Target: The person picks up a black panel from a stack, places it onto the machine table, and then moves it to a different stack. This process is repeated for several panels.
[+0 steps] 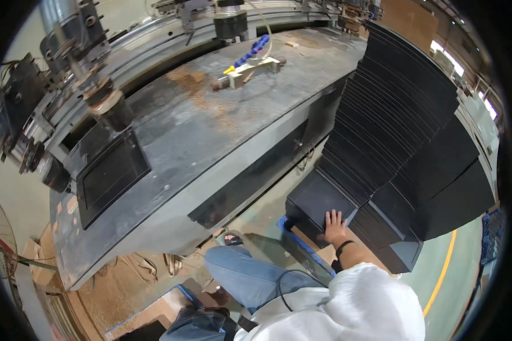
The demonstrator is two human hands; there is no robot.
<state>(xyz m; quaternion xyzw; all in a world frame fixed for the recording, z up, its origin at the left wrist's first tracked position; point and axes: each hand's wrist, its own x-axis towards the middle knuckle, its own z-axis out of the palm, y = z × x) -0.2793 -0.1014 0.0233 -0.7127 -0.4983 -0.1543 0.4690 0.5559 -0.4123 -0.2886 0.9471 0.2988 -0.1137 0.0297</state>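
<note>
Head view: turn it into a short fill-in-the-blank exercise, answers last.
1. Touching the black panels is the person's own hand, the ____ one.
2. Over the grey table, the tip of the blue hose is coloured ____.
3. The floor beside the yellow line is painted ____.

Missing words: right; yellow; green.

And there they are, the black boards [318,192], flat and thin, layered in a low pile off to the right, smooth dark top facing up.
</note>
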